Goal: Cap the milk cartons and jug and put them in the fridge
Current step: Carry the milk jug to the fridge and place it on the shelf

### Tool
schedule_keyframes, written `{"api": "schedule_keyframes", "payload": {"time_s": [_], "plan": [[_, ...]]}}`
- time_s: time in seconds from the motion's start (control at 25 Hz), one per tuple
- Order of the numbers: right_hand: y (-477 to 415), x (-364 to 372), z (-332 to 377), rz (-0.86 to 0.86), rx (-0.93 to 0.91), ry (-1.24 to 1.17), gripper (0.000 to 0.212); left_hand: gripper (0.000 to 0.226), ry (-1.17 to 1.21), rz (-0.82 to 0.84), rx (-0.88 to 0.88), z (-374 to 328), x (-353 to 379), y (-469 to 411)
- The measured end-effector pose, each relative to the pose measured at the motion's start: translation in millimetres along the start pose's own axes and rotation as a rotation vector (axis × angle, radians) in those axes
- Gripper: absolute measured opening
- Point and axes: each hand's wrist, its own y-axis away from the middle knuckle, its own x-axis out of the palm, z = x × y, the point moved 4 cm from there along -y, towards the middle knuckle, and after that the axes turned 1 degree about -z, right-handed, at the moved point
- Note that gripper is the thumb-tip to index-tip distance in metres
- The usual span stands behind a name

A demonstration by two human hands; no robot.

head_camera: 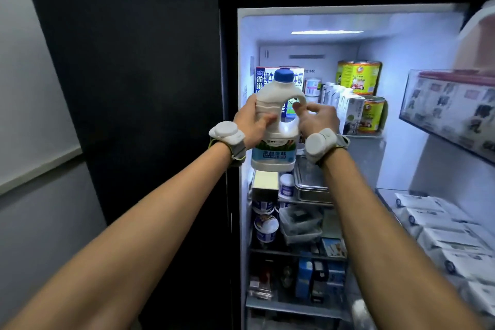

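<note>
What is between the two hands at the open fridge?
In the head view, the capped milk jug is between the left hand and the right hand; both grip it.

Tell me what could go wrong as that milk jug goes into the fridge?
The top shelf looks crowded: the jug could bump the blue-and-white carton behind it or topple the row of small cartons. The right hand only pinches the handle while the left hand grips the body; a slip might drop it onto the metal tray below.
</note>
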Motion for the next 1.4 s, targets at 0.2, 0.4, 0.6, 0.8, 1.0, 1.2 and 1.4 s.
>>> {"api": "schedule_keyframes", "payload": {"time_s": [0.2, 0.4, 0.6, 0.8, 1.0, 1.2, 1.4], "plan": [[-50, 10, 6, -0.018, -0.030, -0.020, 0.044, 0.045, 0.073, 0.007, -0.036, 11, 16, -61], [-101, 22, 8, -0.027, -0.088, -0.028, 0.026, 0.045, 0.130, -0.018, -0.047, 19, 32, -112], [-137, 37, -9, -0.002, -0.007, -0.031, 0.031, 0.042, 0.072, -0.006, -0.023, 30, 46, -140], [-158, 47, -25, -0.015, 0.008, 0.008, 0.042, 0.044, 0.026, -0.022, -0.044, 40, 56, -152], [-167, 52, -30, -0.013, -0.003, -0.026, 0.046, 0.076, -0.126, -0.036, -0.072, 58, 75, -142], [-174, 66, -38, 0.060, -0.008, -0.040, 0.045, 0.075, -0.171, -0.046, -0.078, 72, 84, -146], [-187, 85, -53, 0.095, -0.008, -0.078, 0.044, 0.069, -0.184, -0.069, -0.099, 84, 92, -164]]}}
